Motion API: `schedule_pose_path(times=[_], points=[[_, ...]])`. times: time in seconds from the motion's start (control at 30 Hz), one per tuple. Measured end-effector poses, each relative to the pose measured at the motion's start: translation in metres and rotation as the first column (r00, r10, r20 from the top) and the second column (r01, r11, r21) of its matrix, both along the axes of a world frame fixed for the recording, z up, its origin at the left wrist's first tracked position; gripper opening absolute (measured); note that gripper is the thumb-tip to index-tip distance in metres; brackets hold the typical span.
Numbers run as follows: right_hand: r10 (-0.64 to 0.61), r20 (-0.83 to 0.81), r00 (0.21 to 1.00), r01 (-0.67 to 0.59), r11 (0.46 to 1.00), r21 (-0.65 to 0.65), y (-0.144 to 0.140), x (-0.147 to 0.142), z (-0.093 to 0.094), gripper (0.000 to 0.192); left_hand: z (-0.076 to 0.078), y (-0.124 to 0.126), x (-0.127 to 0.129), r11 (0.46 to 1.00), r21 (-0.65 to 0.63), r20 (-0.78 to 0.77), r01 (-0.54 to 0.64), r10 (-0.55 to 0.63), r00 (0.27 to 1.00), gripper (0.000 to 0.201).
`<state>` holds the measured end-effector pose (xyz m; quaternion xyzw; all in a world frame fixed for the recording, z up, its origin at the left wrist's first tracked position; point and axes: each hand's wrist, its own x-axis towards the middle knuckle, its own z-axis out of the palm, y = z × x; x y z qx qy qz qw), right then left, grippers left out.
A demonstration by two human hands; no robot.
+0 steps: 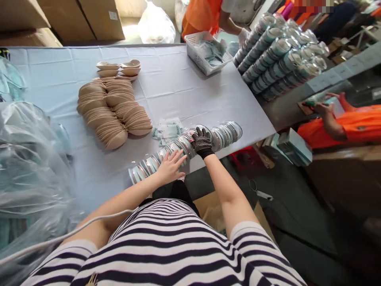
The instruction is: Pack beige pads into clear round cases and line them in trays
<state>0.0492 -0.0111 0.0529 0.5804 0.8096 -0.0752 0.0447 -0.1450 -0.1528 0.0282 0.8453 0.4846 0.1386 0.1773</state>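
Note:
A long row of nested clear round plastic cases (224, 136) lies on its side along the near edge of the table, with pale and silvery contents showing through. My left hand (170, 166), bare, rests on the left half of this row with its fingers spread. On the middle of the row lies my right hand (202, 142), in a dark dotted glove, fingers apart over the cases. Just behind the row sits a loose pile of small clear packets (170, 130) with green print. Farther left stand nested stacks of beige moulded cups (113, 111).
A white perforated basket (205, 65) of packets stands at the table's far side. Stacked rows of similar cases (282, 55) rise at the right. Clear plastic sheeting (32, 159) covers things at left. Co-workers in orange (354, 127) are at the right and far side.

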Motion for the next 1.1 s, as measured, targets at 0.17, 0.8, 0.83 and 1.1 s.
schedule_pose_path(times=[0.17, 0.8, 0.83, 1.1], points=[[0.164, -0.001, 0.986, -0.164, 0.985, -0.06, 0.036, 0.037, -0.03, 0.046, -0.018, 0.063, 0.064, 0.987, -0.072, -0.069, -0.141, 0.136, 0.988, 0.084], [-0.415, -0.053, 0.908, 0.417, 0.907, 0.047, 0.123, 0.234, -0.04, 0.068, -0.009, 0.157, 0.108, 0.978, -0.202, -0.154, 0.052, -0.084, 0.984, 0.106], [-0.421, -0.042, 0.906, 0.423, 0.906, 0.032, 0.129, 0.244, -0.043, 0.066, -0.012, 0.164, 0.115, 0.962, -0.245, -0.142, 0.124, -0.162, 0.977, 0.108], [-0.297, -0.01, 0.955, 0.297, 0.955, -0.007, 0.177, 0.25, -0.047, 0.064, -0.028, 0.128, 0.141, 0.887, -0.258, -0.001, 0.382, -0.396, 0.918, 0.091]])
